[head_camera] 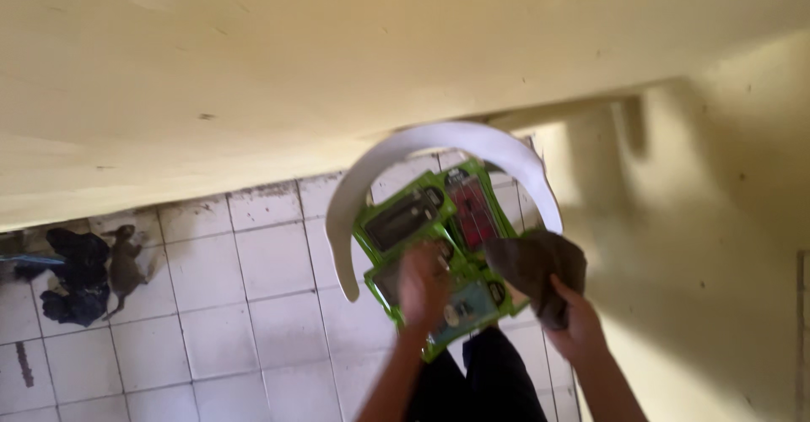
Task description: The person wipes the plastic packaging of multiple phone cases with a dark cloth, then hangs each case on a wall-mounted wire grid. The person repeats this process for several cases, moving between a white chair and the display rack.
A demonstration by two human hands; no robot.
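Head view: green packages [426,219] on white chair [354,194]

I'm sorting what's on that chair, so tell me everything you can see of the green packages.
The green packages are flat blister-style cards with bright green borders and clear fronts over dark, red and pale contents, too blurred to identify. Several lie overlapping, fanned on a white plastic chair with a curved backrest. The left hand rests on the lower ones; the right hand holds a dark brown cloth against their right edge.
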